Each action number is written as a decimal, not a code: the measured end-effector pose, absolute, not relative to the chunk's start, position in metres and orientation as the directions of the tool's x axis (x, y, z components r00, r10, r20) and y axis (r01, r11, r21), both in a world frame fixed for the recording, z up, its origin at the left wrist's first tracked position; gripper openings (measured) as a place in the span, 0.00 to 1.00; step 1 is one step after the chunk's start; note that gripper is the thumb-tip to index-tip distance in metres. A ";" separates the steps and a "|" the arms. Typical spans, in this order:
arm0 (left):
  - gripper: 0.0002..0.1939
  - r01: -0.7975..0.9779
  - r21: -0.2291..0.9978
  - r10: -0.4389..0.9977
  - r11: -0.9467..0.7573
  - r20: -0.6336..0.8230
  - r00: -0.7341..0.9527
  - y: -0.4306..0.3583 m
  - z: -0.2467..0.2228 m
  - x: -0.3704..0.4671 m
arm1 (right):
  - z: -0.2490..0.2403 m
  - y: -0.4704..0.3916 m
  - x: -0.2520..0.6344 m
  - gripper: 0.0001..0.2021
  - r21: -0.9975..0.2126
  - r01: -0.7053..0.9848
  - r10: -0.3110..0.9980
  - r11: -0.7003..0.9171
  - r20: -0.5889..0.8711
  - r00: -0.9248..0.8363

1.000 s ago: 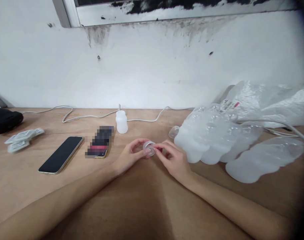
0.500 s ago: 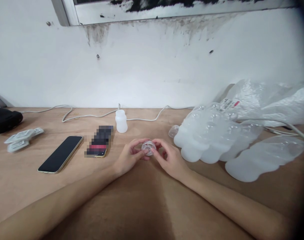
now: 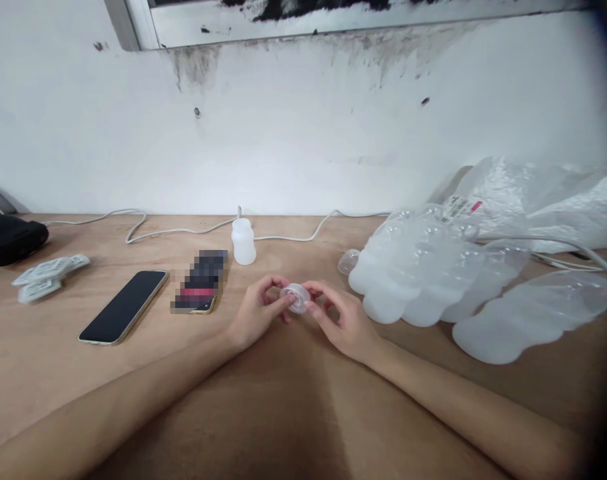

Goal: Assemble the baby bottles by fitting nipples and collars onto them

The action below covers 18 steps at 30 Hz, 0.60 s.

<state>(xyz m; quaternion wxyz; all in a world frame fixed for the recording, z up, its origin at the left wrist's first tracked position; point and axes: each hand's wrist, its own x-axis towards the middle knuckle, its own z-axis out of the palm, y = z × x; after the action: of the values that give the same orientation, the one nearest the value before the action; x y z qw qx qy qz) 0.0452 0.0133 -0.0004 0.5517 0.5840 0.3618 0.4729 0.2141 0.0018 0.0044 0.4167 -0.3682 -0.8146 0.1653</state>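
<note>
A small, translucent ring-shaped cap [image 3: 298, 298] is held between my two hands just above the table. My left hand [image 3: 259, 310] pinches its left side, with the thumb reaching over its rim and inner part. On the opposite side, my right hand [image 3: 340, 318] grips the edge between thumb and fingers. The lower fingers of both hands are partly hidden. Beyond my left hand stands an uncapped, frosted white bottle [image 3: 244, 243]. To the right of my right hand lies a pile of frosted bottles [image 3: 408, 280] with clear domed tops.
A clear dome cover [image 3: 349, 262] lies beside the pile, and plastic bags [image 3: 548, 200] are behind it. Two phones, one dark [image 3: 124, 308] and one pixelated [image 3: 202, 283], lie left. Farther left are small white packets [image 3: 48, 277] and a black case [image 3: 10, 239]. A white cable [image 3: 293, 238] runs along the wall.
The cap has been tilted or turned in my fingers, so its rim now shows at another angle. Both hands stay in nearly the same place. The bottles have not moved.
</note>
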 end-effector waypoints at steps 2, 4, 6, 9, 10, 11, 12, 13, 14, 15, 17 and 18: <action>0.16 -0.119 0.986 0.942 -0.116 0.147 0.301 0.014 -0.001 0.044 | 0.006 0.002 0.216 0.10 -0.560 0.462 0.725 0.688 0.565 -0.395; 0.16 -0.131 0.985 0.939 -0.110 0.147 0.311 0.014 -0.001 0.044 | 0.007 0.003 0.216 0.12 -0.551 0.490 0.735 0.676 0.551 -0.394; 0.15 -0.145 0.982 0.936 -0.121 0.161 0.314 0.014 0.001 0.044 | 0.007 0.004 0.217 0.13 -0.535 0.528 0.750 0.660 0.513 -0.417; 0.14 -0.164 0.978 0.932 -0.133 0.179 0.314 0.014 0.002 0.045 | 0.006 0.005 0.216 0.11 -0.493 0.558 0.743 0.668 0.477 -0.469; 0.14 -0.167 0.977 0.932 -0.130 0.178 0.317 0.014 0.002 0.045 | 0.005 0.005 0.216 0.11 -0.481 0.558 0.736 0.676 0.479 -0.479; 0.14 -0.165 0.978 0.932 -0.126 0.173 0.319 0.014 0.002 0.045 | 0.005 0.005 0.216 0.10 -0.473 0.553 0.726 0.686 0.483 -0.489; 0.13 -0.159 0.980 0.932 -0.120 0.166 0.321 0.014 0.001 0.045 | 0.005 0.005 0.215 0.09 -0.464 0.546 0.716 0.697 0.490 -0.498; 0.13 -0.148 0.982 0.933 -0.114 0.157 0.323 0.014 0.001 0.045 | 0.005 0.005 0.215 0.08 -0.453 0.540 0.704 0.709 0.494 -0.510; 0.13 -0.135 0.985 0.934 -0.107 0.146 0.326 0.014 0.000 0.045 | 0.005 0.004 0.215 0.07 -0.439 0.535 0.691 0.722 0.499 -0.523; 0.12 -0.117 0.988 0.933 -0.097 0.131 0.334 0.015 0.000 0.045 | 0.005 0.004 0.216 0.07 -0.420 0.532 0.676 0.735 0.506 -0.536; 0.13 -0.079 0.994 0.928 -0.077 0.101 0.360 0.015 0.001 0.045 | 0.006 0.004 0.216 0.07 -0.383 0.525 0.647 0.760 0.516 -0.561; 0.13 -0.064 0.996 0.923 -0.068 0.087 0.375 0.015 0.001 0.045 | 0.006 0.004 0.216 0.07 -0.373 0.522 0.639 0.767 0.519 -0.568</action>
<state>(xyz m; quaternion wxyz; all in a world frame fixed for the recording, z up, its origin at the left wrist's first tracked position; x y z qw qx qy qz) 0.0446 0.0147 0.0014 0.5788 0.5935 0.3618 0.4264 0.2165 0.0044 0.0062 0.3278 -0.3293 -0.8810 0.0893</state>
